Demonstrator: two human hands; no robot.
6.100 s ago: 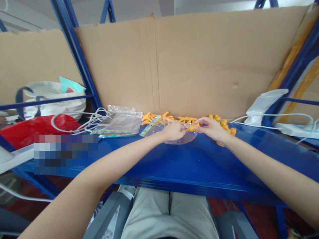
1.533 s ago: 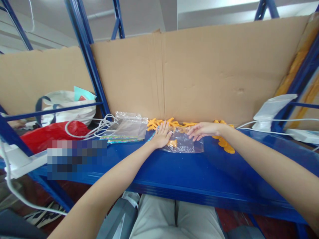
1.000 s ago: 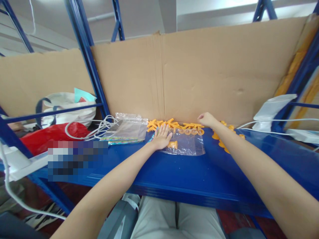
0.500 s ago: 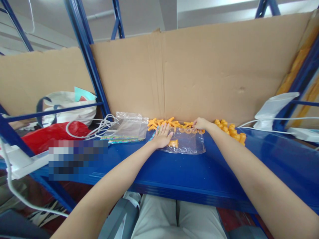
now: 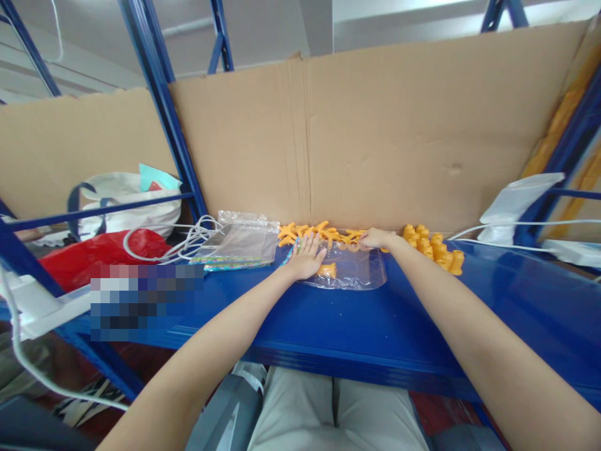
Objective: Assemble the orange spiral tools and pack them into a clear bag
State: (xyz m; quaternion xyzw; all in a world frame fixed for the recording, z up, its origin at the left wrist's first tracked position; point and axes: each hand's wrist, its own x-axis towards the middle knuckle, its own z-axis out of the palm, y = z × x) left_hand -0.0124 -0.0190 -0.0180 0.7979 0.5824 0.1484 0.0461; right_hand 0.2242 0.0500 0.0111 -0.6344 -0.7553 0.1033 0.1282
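Observation:
My left hand point(image 5: 307, 258) lies flat with fingers spread on the left part of a clear plastic bag point(image 5: 359, 272). Inside the bag, by that hand, is a yellow cylindrical piece point(image 5: 327, 270). My right hand point(image 5: 375, 238) is at the bag's far right edge, fingers pressed together and pointing left over a row of small yellow rings point(image 5: 351, 247). It covers part of the row, and what its fingertips hold, if anything, is hidden. Behind the bag, orange-yellow branched pieces point(image 5: 323, 229) lie in a heap along the cardboard.
Several yellow tube-like pieces point(image 5: 437, 250) stand right of my right forearm. Flat clear bags point(image 5: 244, 241) with colourful contents lie to the left, beside white cables point(image 5: 201, 232). A cardboard sheet point(image 5: 399, 138) walls off the back of the blue table point(image 5: 328, 329).
My right hand has lowered slightly and straightened from a curled pose, now covering some of the rings at the right of the row. My left hand stays in place.

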